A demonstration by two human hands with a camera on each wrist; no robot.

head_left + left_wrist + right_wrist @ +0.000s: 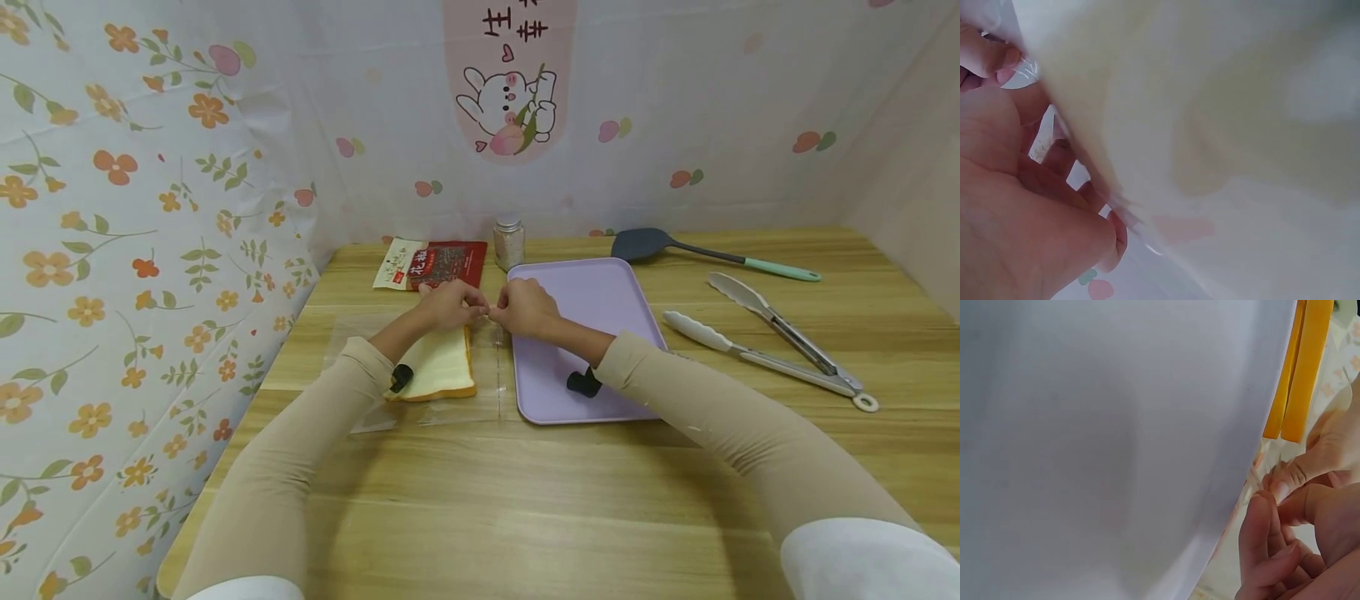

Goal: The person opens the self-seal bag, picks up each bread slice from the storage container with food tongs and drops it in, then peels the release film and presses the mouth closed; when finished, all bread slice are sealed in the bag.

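Sliced bread (438,367) with an orange-brown crust lies flat inside a clear plastic bag (489,392) on the table. Two crust edges (1302,369) show in the right wrist view. My left hand (452,306) pinches the bag's far right edge, just beyond the bread. Fingertip to fingertip with it, my right hand (528,308) pinches the same edge above the left rim of a lilac tray (592,292). In the left wrist view, the blurred film of the bag (1166,125) covers most of the picture beside my left palm.
Behind the hands lie a red seasoning packet (468,265) and a glass jar (510,244) with a metal lid. A dark spatula (645,244) with a mint handle is at the back right. Metal tongs (795,342) lie spread right of the tray. A floral curtain (135,292) borders the left.
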